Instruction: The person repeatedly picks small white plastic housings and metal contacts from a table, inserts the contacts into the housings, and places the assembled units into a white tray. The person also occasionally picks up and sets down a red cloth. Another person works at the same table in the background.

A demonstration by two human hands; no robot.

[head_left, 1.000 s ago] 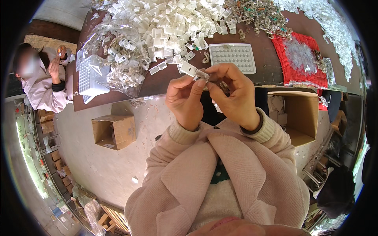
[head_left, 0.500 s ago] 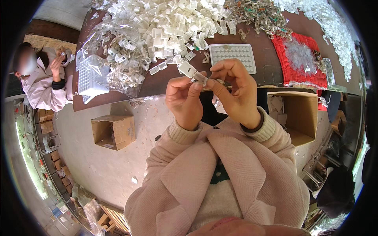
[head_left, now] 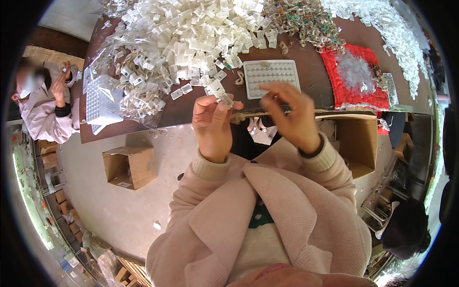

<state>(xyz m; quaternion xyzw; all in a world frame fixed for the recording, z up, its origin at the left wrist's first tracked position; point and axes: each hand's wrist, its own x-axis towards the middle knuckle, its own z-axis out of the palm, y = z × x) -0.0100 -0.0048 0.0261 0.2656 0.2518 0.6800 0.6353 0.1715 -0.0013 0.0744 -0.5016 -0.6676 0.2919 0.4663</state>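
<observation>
Pinched between the thumb and fingers of my left hand [head_left: 212,128] is a small white plastic case [head_left: 216,89], with its lid swung open. A clear-greyish part of the case [head_left: 225,100] sits by my thumb. To the right, my right hand [head_left: 292,116] is apart from the case, slightly blurred, its thumb and forefinger spaced with nothing seen between them. It hovers at the front edge of a pale tray [head_left: 247,93] with rows of small pockets. Just left of the tray lies a small coiled brownish cable [head_left: 239,78].
A large heap of white cases [head_left: 201,33] covers the brown table [head_left: 311,76], beside a pile of tangled cables [head_left: 303,21]. A red cloth [head_left: 334,86] bears clear bits. A plastic bag [head_left: 143,71] lies left; cardboard boxes [head_left: 142,168] stand below. A co-worker [head_left: 43,112] sits far left.
My right hand has come away from the case and moved right. My left hand keeps the case and has shifted slightly left and down.
</observation>
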